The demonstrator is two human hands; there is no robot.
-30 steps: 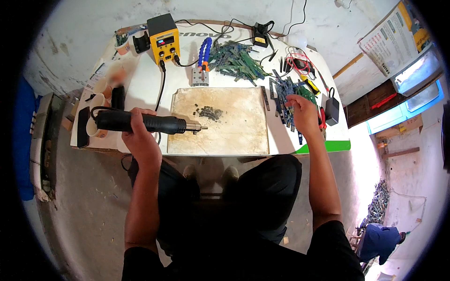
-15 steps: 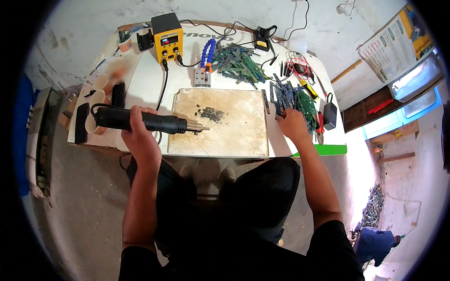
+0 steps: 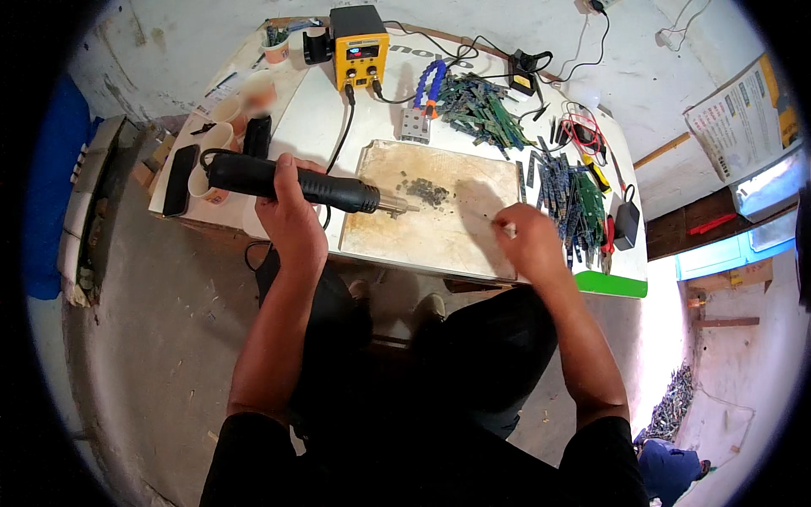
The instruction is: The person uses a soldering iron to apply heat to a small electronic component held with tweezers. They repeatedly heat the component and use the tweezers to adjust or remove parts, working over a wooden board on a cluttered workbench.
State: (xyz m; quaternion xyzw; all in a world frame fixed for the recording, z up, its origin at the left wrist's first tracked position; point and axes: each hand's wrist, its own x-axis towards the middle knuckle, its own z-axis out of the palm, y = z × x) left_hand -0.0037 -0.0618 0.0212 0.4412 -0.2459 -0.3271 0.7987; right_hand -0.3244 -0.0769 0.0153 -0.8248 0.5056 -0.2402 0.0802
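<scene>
My left hand (image 3: pixel 290 207) is closed around a black hot air gun (image 3: pixel 247 174), its metal nozzle (image 3: pixel 397 204) over the stained square mat (image 3: pixel 382 237). Small dark chips (image 3: pixel 429 193) lie loosely grouped on the mat. My right hand (image 3: pixel 525 237) is at the mat's right side, fingers curled together; whether a small pale thing at the fingertips is held, I cannot make out. To its right lie a pile of circuit board strips (image 3: pixel 566 194), red-handled pliers (image 3: pixel 608 241) and a black adapter (image 3: pixel 626 225).
A yellow soldering station (image 3: pixel 359 63), a blue hose on a metal block (image 3: pixel 416 125) and another strip pile (image 3: pixel 477 114) stand at the back. Cups (image 3: pixel 215 188) and a black phone (image 3: pixel 179 179) sit left. A person in blue (image 3: pixel 667 469) is at lower right.
My right hand has left the strip pile and come over onto the mat's right side. My left hand still holds the gun. The view has shifted, with the table appearing further right.
</scene>
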